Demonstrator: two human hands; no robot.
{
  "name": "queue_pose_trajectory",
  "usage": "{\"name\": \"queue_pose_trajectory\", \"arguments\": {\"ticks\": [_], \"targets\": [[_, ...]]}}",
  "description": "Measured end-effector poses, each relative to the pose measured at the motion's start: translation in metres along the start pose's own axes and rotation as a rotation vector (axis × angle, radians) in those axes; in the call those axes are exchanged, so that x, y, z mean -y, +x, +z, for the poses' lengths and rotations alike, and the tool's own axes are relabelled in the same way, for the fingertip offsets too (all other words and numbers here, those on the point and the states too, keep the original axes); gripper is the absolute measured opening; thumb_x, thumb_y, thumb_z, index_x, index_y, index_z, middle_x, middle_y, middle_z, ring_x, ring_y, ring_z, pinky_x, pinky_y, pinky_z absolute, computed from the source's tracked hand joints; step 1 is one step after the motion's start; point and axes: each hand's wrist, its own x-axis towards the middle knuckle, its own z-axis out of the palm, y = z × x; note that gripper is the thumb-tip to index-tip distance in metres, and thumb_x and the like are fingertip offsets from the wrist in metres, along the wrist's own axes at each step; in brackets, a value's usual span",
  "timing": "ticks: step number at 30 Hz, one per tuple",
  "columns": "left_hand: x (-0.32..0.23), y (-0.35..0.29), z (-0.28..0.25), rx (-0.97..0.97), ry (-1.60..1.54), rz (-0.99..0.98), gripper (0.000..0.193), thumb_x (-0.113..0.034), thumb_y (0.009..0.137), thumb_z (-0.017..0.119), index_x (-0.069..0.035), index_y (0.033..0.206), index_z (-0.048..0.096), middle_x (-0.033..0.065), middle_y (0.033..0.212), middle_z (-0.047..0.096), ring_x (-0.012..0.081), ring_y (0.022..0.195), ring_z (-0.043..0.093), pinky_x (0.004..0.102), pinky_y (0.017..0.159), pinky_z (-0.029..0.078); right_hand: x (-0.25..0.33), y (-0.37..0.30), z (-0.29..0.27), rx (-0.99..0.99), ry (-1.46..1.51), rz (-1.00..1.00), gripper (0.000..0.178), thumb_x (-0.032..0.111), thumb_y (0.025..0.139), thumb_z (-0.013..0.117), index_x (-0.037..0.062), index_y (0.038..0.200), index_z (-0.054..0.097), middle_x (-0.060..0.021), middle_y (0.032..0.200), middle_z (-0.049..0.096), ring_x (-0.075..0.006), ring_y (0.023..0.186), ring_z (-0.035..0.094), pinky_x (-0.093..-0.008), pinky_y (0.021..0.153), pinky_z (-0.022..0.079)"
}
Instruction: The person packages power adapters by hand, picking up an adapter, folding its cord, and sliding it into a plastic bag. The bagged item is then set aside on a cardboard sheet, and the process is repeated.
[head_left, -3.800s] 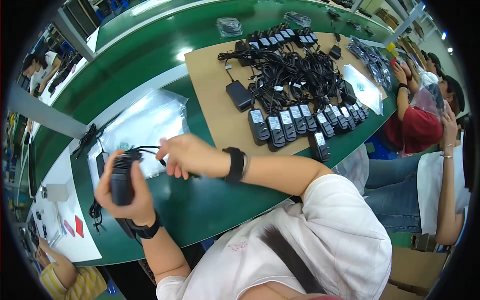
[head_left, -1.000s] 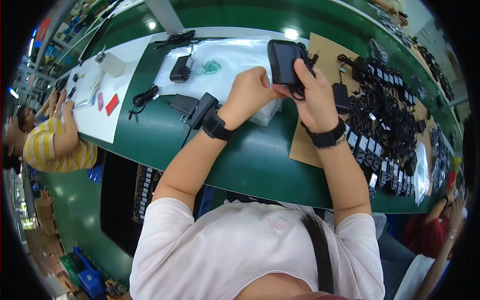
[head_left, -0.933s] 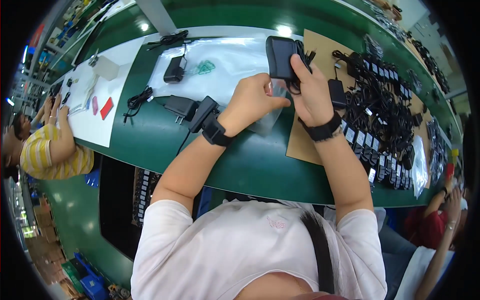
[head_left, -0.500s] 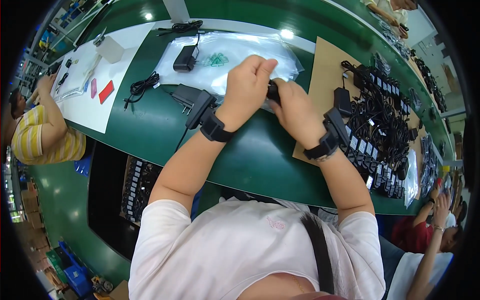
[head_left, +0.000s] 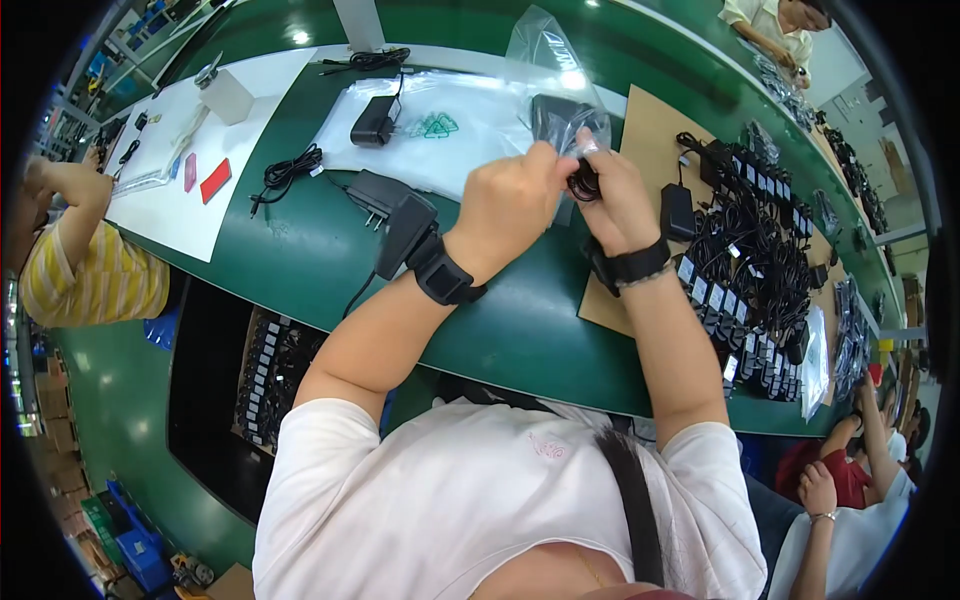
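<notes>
My left hand [head_left: 508, 212] is closed, its thumb and fingertips pinching the edge of a clear plastic bag [head_left: 540, 48]. Beside it, my right hand [head_left: 622, 200] is closed around a coiled black cable [head_left: 584, 184], close to the bag's near end. A dark block, apparently a power adapter [head_left: 566, 118], shows through the bag; whether it is fully inside, I cannot tell. Both hands are above a stack of flat clear bags [head_left: 465, 118]. A black strap with a dark box-shaped device [head_left: 408, 232] is on my left wrist, and a black band [head_left: 640, 265] circles my right wrist.
A black plug adapter [head_left: 374, 122] lies on the bag stack, another [head_left: 375, 192] on the green table [head_left: 530, 310]. Left are a coiled cable [head_left: 285, 172] and a red card [head_left: 215, 181]. Many cabled adapters [head_left: 740, 240] cover cardboard [head_left: 645, 130] at right. Other people work on both sides.
The clear bag now stands up around my hands, with the dark adapter visible at it. My right hand has turned, showing the cable coil. My left hand has moved slightly right and down.
</notes>
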Motion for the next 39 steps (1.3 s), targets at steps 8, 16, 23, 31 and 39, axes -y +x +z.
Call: {"name": "queue_pose_trajectory", "arguments": {"ticks": [8,16,23,31,39], "targets": [[-0.037,0.001,0.005,-0.101,-0.447,-0.125,0.017,-0.014,0.082,0.061,-0.002,0.075,0.052,0.0138,0.057,0.053,0.0289,0.048,0.053,0.0316,0.044,0.041,-0.016,0.008,0.014,0.160,-0.207,-0.504,0.056,0.012,0.082,0.058,-0.0007,0.130,0.032,-0.0078,0.098,0.057,-0.0141,0.082,0.055,-0.0270,0.070,0.047],[-0.011,0.033,-0.024,-0.190,-0.244,-0.119,0.040,-0.037,0.070,0.070,-0.005,0.086,0.052,0.0108,0.078,0.054,0.0295,0.086,0.051,0.0413,0.078,0.036,-0.012,0.029,-0.014,-0.009,-0.461,-0.653,0.041,0.021,0.081,0.062,-0.0003,0.112,0.047,-0.0095,0.097,0.056,-0.0119,0.082,0.056,-0.0273,0.064,0.049],[0.041,0.017,-0.002,0.136,-0.707,-0.528,0.050,-0.045,0.092,0.038,0.002,0.088,0.055,0.0166,0.071,0.060,0.0250,0.067,0.058,0.0372,0.062,0.045,0.000,-0.012,0.015,0.163,-0.409,-0.256,0.039,0.023,0.084,0.057,-0.0016,0.113,0.050,-0.0064,0.082,0.059,-0.0109,0.058,0.055,-0.0200,0.047,0.041],[0.013,-0.005,0.020,0.296,-0.600,-0.534,0.050,-0.041,0.090,0.042,0.006,0.108,0.042,0.0271,0.077,0.058,0.0449,0.076,0.056,0.0439,0.065,0.045,-0.026,0.019,-0.005,-0.062,-0.244,-0.560,0.048,0.013,0.082,0.061,-0.0056,0.120,0.038,-0.0116,0.104,0.054,-0.0151,0.088,0.055,-0.0252,0.075,0.047],[0.041,0.011,-0.003,0.260,-1.325,-0.775,0.053,-0.024,0.077,0.069,0.004,0.114,0.044,0.0100,0.103,0.057,0.0153,0.091,0.055,0.0261,0.078,0.046,-0.018,0.006,0.002,0.068,-0.608,-0.479,0.044,0.015,0.081,0.060,-0.0031,0.118,0.044,-0.0101,0.104,0.055,-0.0134,0.092,0.053,-0.0261,0.079,0.043]]}}
